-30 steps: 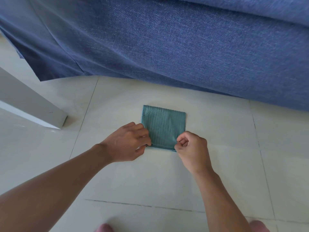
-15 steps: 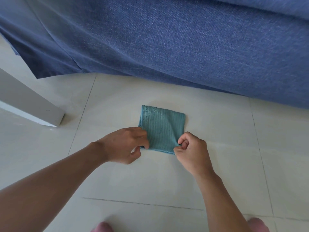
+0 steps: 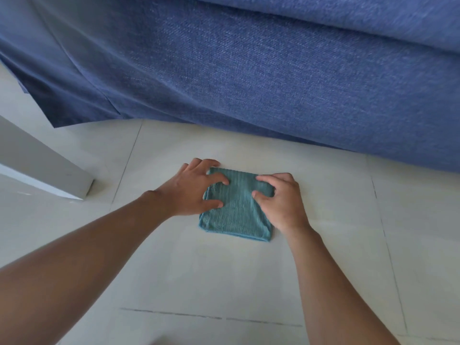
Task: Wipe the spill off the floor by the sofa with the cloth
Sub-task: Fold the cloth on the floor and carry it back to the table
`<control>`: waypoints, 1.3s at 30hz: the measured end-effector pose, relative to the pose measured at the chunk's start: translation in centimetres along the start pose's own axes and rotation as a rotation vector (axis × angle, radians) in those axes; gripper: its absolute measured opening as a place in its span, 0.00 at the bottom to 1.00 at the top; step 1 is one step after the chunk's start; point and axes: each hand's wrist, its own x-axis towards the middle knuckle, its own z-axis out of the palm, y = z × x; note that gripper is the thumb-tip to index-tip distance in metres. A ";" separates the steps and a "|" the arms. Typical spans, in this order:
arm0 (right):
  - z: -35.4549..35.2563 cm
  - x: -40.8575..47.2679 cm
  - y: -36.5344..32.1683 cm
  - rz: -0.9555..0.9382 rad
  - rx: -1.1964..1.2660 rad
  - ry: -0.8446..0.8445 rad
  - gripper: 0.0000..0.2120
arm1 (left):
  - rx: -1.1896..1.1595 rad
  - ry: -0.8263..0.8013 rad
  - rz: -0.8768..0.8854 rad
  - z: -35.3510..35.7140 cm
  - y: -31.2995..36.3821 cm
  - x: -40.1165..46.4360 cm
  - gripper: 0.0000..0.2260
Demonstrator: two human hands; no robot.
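Observation:
A folded teal cloth (image 3: 236,215) lies flat on the pale tiled floor (image 3: 249,277), just in front of the blue sofa (image 3: 249,78). My left hand (image 3: 191,189) rests on the cloth's left and far edge with fingers spread, thumb pressing on the fabric. My right hand (image 3: 280,200) lies on the cloth's right side, fingers bent and pressing down on it. Neither hand lifts the cloth. No spill is visible on the tiles.
A white furniture leg or panel (image 3: 39,165) slants across the floor at the left. The sofa's blue cover hangs down to the floor along the back. Tile joints run across the floor near me.
Both hands moved from pinching the cloth's near corners to lying on top of it, further from me. The cloth now looks folded and lies a little closer to me.

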 end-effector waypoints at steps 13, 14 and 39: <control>0.6 -0.6 0.6 0.117 0.136 0.123 0.09 | -0.442 0.113 -0.115 -0.7 0.2 -0.4 0.21; 0.4 -1.0 0.4 0.095 0.192 0.152 0.13 | -0.497 0.148 -0.120 -0.6 0.3 -0.8 0.23; -7.7 -1.0 -21.4 -0.256 0.479 -0.451 0.15 | -0.665 0.422 -0.459 -22.3 4.5 -12.1 0.33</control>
